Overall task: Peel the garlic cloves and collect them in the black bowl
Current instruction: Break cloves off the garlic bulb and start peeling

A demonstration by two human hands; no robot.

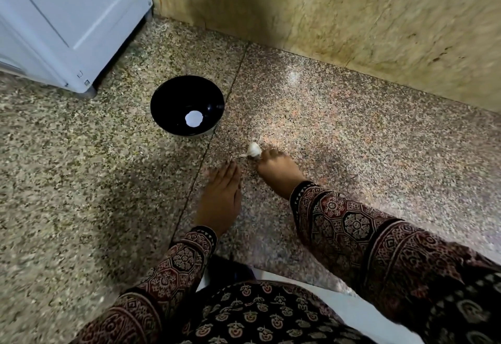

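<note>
Garlic bulb [253,150], still whole and unpeeled, lying on the speckled stone floor [352,132] near the black bowl [165,116], left hand [221,197] flat and slack, right hand [279,173] pinching the bulb: apparently the pick-up stage, with cloves next to be broken free.

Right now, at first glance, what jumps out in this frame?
A glossy black bowl sits on the speckled stone floor at centre-left, with a white patch at its bottom. Just right of and nearer than it lies a white garlic bulb, with the fingers of the right hand curled onto it. The left hand is flat and open beside it, holding nothing.
</note>
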